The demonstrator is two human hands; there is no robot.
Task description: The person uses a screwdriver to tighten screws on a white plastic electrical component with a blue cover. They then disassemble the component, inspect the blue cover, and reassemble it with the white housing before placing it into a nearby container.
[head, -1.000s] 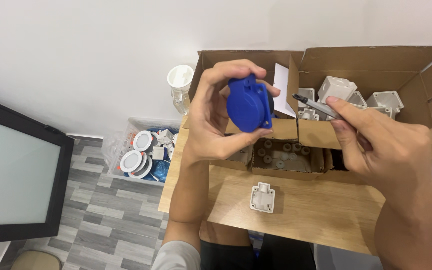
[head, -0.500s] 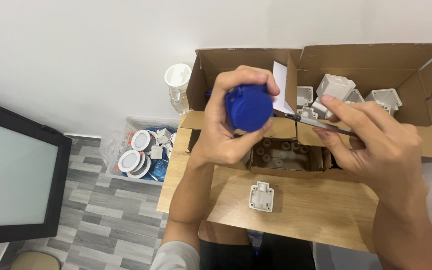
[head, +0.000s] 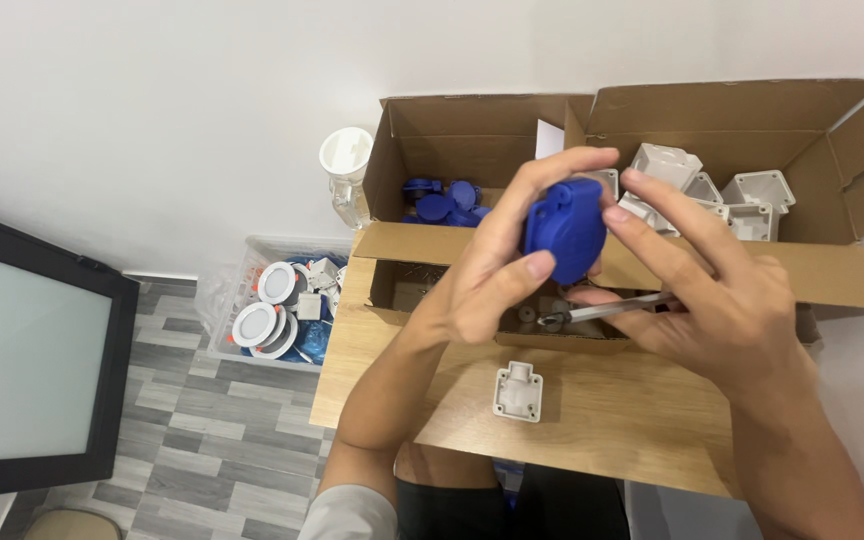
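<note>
The left hand (head: 497, 275) holds a blue socket cover (head: 564, 228) up above the wooden table (head: 592, 420), its fingers curled round the part's left side with the thumb pressed against the lower front edge, so the hand is clamped on it. The right hand (head: 712, 300) meets the same blue part from the other side: its index and middle fingertips touch the upper right edge, while the lower fingers and palm grip a slim metal screwdriver (head: 607, 310) that lies nearly level, its tip pointing left beneath the cover. Both hands hover in front of the open cardboard boxes (head: 832, 275) at the back of the table.

The left-hand box compartment holds more blue parts (head: 439, 200); the right-hand one holds white plastic housings (head: 742, 190). A lower tray in front of them, mostly hidden by the hands, contains small dark pieces that are hard to make out. On the bare tabletop just below the hands lies a single white socket base (head: 519, 391), flat and apart from everything else.

Left of the table, on the grey floor (head: 182, 440), a clear plastic bin (head: 282, 305) holds round white fittings and blue bits. A clear jar with a white lid (head: 346, 170) stands by the wall, and a dark-framed screen (head: 27, 350) fills the left edge
</note>
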